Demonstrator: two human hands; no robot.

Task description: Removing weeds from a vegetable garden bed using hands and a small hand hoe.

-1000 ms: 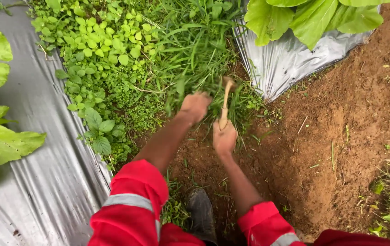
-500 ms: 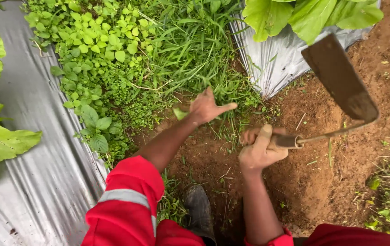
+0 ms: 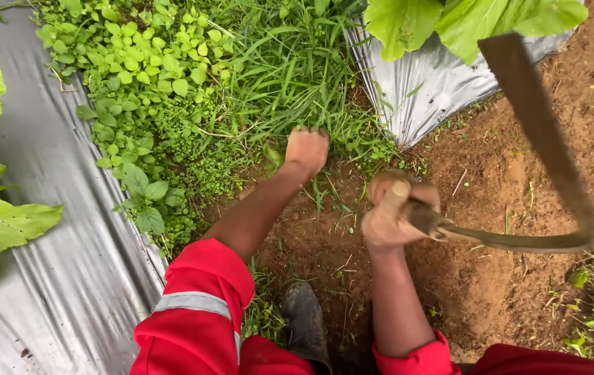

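Grass [image 3: 290,76] at the soil edge is gripped tight by the left hand [image 3: 306,149], while the right hand [image 3: 397,212], closed on the raised hoe [image 3: 540,139], should strike low, away from fingers.

Bright soft daylight, w/ glare on plastic sheet [image 3: 68,292]; hoe blade [image 3: 533,118] motion-blurred.
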